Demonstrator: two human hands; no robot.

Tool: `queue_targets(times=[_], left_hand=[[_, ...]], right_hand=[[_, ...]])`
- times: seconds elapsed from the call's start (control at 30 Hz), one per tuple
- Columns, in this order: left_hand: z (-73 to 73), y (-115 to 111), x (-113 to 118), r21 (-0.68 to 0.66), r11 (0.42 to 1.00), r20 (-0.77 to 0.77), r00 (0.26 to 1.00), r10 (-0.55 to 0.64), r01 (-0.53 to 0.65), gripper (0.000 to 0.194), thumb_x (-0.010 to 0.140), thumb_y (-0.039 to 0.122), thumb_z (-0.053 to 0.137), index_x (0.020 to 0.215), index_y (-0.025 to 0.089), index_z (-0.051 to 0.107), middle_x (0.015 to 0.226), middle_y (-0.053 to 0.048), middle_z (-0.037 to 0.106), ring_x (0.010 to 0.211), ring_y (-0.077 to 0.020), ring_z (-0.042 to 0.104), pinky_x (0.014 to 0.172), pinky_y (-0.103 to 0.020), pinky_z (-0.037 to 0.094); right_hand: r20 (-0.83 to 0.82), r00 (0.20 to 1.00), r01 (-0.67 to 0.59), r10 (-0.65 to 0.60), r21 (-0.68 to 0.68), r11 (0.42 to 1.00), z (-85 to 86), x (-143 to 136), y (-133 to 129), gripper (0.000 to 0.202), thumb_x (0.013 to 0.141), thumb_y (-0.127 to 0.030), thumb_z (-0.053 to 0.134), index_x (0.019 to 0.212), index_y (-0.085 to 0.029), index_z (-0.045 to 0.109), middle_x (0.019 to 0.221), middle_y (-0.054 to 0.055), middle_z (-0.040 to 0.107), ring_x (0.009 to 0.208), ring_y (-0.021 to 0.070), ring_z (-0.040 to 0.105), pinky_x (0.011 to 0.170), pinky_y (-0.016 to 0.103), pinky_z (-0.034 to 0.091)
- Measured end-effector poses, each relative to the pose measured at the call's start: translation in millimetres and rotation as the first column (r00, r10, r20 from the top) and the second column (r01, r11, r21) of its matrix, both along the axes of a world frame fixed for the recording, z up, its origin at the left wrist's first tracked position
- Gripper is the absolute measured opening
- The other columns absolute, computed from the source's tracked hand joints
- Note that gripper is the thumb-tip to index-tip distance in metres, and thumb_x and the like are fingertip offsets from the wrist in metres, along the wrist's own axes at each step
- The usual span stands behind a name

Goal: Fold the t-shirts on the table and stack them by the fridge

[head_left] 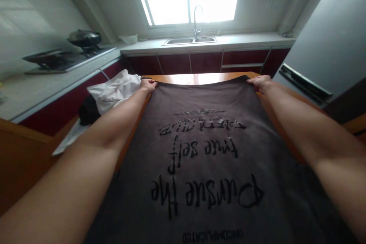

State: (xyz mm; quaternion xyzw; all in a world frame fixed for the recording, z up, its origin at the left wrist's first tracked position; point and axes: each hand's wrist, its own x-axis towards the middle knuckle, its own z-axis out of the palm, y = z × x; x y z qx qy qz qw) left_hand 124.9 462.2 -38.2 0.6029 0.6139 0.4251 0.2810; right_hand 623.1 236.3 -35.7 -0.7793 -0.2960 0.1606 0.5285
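Observation:
A dark grey T-shirt (206,99) with black lettering, upside down from where I look, is stretched out between my two hands over a wooden table (197,79). My left hand (148,84) pinches its far left corner. At the far right corner, my right hand (260,81) grips the fabric with its fingers closed. The far edge sags slightly between the two grips. The near end of the shirt runs out of the bottom of the view. Beside my left forearm lies a heap of white cloth (116,89) with a black piece (88,110) under it.
Beyond the table runs a counter (243,39) with a double sink (178,41) and a tap (195,23) below a bright window. A stove (77,59) with a wok (47,57) and a lidded pan (84,39) is on the left. A fridge (334,34) stands at right.

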Motion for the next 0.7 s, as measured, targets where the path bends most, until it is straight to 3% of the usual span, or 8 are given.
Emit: queue_targets(times=[0.13, 0.23, 0.3, 0.37, 0.43, 0.47, 0.57, 0.7], left_hand=[[-9.4, 10.4, -4.3, 0.006, 1.0, -0.263, 0.965, 0.006, -0.005, 0.014, 0.075, 0.023, 0.076, 0.085, 0.017, 0.068, 0.092, -0.009, 0.071, 0.098, -0.0262, 0.067, 0.097, -0.037, 0.05], [-11.8, -1.2, 1.4, 0.08, 0.997, -0.416, 0.909, 0.014, 0.022, 0.027, 0.076, 0.023, 0.074, 0.101, 0.015, 0.07, 0.114, -0.016, 0.067, 0.116, -0.0339, 0.06, 0.109, -0.046, 0.042], [-11.7, -19.8, 12.5, 0.216, 0.974, -0.486, 0.873, 0.049, 0.066, 0.04, 0.081, 0.025, 0.068, 0.119, 0.013, 0.067, 0.133, -0.02, 0.057, 0.128, -0.0381, 0.052, 0.114, -0.051, 0.036], [-12.1, -44.0, 26.9, 0.287, 0.93, -0.572, 0.82, -0.028, 0.231, 0.049, 0.087, 0.029, 0.061, 0.134, 0.014, 0.06, 0.143, -0.019, 0.052, 0.136, -0.0374, 0.046, 0.117, -0.049, 0.032], [-14.1, -67.5, 39.6, 0.196, 0.876, -0.676, 0.708, -0.205, 0.441, 0.055, 0.092, 0.037, 0.055, 0.143, 0.018, 0.054, 0.149, -0.015, 0.05, 0.141, -0.0344, 0.041, 0.12, -0.047, 0.027], [-15.7, -77.0, 44.0, 0.112, 0.864, -0.711, 0.647, -0.275, 0.49, 0.058, 0.094, 0.044, 0.053, 0.147, 0.02, 0.051, 0.154, -0.014, 0.047, 0.145, -0.0351, 0.036, 0.122, -0.05, 0.024], [-21.2, -91.1, 46.8, -0.11, 0.888, -0.743, 0.557, -0.372, 0.446, 0.07, 0.095, 0.064, 0.044, 0.154, 0.026, 0.043, 0.165, -0.012, 0.032, 0.153, -0.0414, 0.02, 0.121, -0.063, 0.014], [-26.5, -84.5, 37.6, -0.135, 0.918, -0.75, 0.566, -0.341, 0.374, 0.079, 0.094, 0.074, 0.033, 0.158, 0.028, 0.037, 0.168, -0.012, 0.022, 0.154, -0.043, 0.014, 0.121, -0.063, 0.01]], right_hand=[[0.207, 0.976, 0.102, -0.065, -0.169, 0.98, -13.3, -0.5, -0.4, 0.03, 0.069, -0.02, 0.089, 0.086, -0.015, 0.065, 0.092, 0.008, 0.067, 0.089, 0.0229, 0.064, 0.088, 0.04, 0.054], [0.481, 0.877, 0.13, -0.012, -0.212, 0.969, -17.1, -13.4, -7.2, 0.028, 0.088, -0.028, 0.07, 0.11, -0.011, 0.067, 0.121, 0.019, 0.063, 0.117, 0.0313, 0.056, 0.107, 0.047, 0.043], [0.582, 0.805, 0.029, 0.114, -0.231, 0.973, -20.4, -31.7, -10.7, 0.031, 0.098, -0.029, 0.052, 0.119, -0.01, 0.066, 0.131, 0.022, 0.058, 0.128, 0.0335, 0.05, 0.112, 0.048, 0.037], [0.623, 0.714, -0.145, 0.32, -0.315, 0.938, -25.4, -53.4, -11.8, 0.041, 0.1, -0.035, 0.047, 0.128, -0.01, 0.063, 0.141, 0.021, 0.054, 0.136, 0.0335, 0.044, 0.117, 0.047, 0.032], [0.6, 0.633, -0.251, 0.49, -0.44, 0.862, -30.9, -71.1, -10.9, 0.055, 0.1, -0.047, 0.046, 0.142, -0.012, 0.054, 0.155, 0.018, 0.044, 0.145, 0.0333, 0.034, 0.122, 0.049, 0.023], [0.57, 0.619, -0.263, 0.541, -0.498, 0.826, -33.2, -76.4, -9.7, 0.063, 0.1, -0.052, 0.044, 0.148, -0.013, 0.048, 0.16, 0.017, 0.037, 0.149, 0.0333, 0.028, 0.123, 0.052, 0.018], [0.49, 0.655, -0.221, 0.576, -0.604, 0.766, -36.4, -75.1, -4.3, 0.076, 0.1, -0.064, 0.035, 0.158, -0.016, 0.034, 0.168, 0.017, 0.022, 0.155, 0.0333, 0.016, 0.123, 0.058, 0.008], [0.482, 0.667, -0.198, 0.568, -0.62, 0.759, -37.0, -52.1, 2.0, 0.078, 0.1, -0.067, 0.032, 0.161, -0.018, 0.029, 0.169, 0.016, 0.016, 0.156, 0.033, 0.013, 0.123, 0.06, 0.006]])
